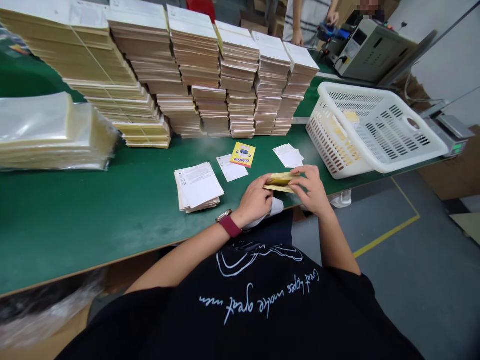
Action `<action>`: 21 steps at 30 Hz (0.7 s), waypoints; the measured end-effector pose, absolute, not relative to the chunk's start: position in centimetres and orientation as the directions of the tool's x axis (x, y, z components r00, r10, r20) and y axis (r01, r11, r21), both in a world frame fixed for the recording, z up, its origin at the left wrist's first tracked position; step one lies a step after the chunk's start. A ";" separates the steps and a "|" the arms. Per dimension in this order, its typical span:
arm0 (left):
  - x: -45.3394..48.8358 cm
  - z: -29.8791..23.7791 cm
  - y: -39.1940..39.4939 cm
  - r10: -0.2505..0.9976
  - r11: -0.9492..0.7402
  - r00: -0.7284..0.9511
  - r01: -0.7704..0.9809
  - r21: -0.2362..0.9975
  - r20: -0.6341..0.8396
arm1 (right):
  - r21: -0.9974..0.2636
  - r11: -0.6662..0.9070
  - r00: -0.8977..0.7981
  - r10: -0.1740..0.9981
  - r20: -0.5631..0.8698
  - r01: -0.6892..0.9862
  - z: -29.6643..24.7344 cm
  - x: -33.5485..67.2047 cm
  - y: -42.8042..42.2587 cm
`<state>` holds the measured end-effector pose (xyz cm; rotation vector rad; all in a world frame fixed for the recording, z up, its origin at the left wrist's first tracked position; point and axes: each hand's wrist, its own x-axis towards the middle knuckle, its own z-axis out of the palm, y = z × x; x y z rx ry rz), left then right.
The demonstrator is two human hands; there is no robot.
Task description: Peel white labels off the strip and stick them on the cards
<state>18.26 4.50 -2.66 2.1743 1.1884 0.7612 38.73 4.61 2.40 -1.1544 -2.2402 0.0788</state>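
Observation:
Near the table's front edge, my left hand point(257, 199) is closed on one end of a small bundle of yellow cards point(279, 182). My right hand point(310, 189) pinches the other end between thumb and fingers. The bundle is seen nearly edge-on, and a gap shows between its upper and lower layers. Just beyond it, a yellow ColaCao card point(243, 154) lies partly over a white printed card point(232, 169). More white cards point(288, 155) are spread to the right. Left of my hands sits a low stack of white printed cards point(198, 186).
Tall stacks of cards point(198, 45) line the back of the green table point(142, 200). Plastic-wrapped bundles point(41, 125) lie at the left. A white slotted basket point(345, 140) with some yellow items stands at the right. Another person's hand point(297, 37) shows behind, near a machine point(371, 50).

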 end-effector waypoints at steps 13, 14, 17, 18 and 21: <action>18.2 -3.0 4.6 0.863 -0.478 0.450 0.573 0.666 0.231 | -0.407 0.561 -0.176 0.716 0.676 0.720 3.6 38.3 5.3; 18.2 -3.0 4.6 0.859 -0.485 0.453 0.569 0.664 0.239 | -0.426 0.569 -0.164 0.713 0.681 0.703 3.5 38.2 5.5; 18.3 -3.1 4.7 0.858 -0.490 0.445 0.564 0.665 0.256 | -0.512 0.587 -0.080 0.702 0.707 0.627 3.2 37.9 5.9; 18.3 -3.1 4.7 0.862 -0.486 0.439 0.566 0.666 0.255 | -0.541 0.583 -0.024 0.693 0.720 0.606 3.1 37.9 6.1; 18.3 -3.2 4.8 0.862 -0.486 0.432 0.563 0.669 0.264 | -0.619 0.551 0.195 0.639 0.744 0.560 2.9 38.3 6.9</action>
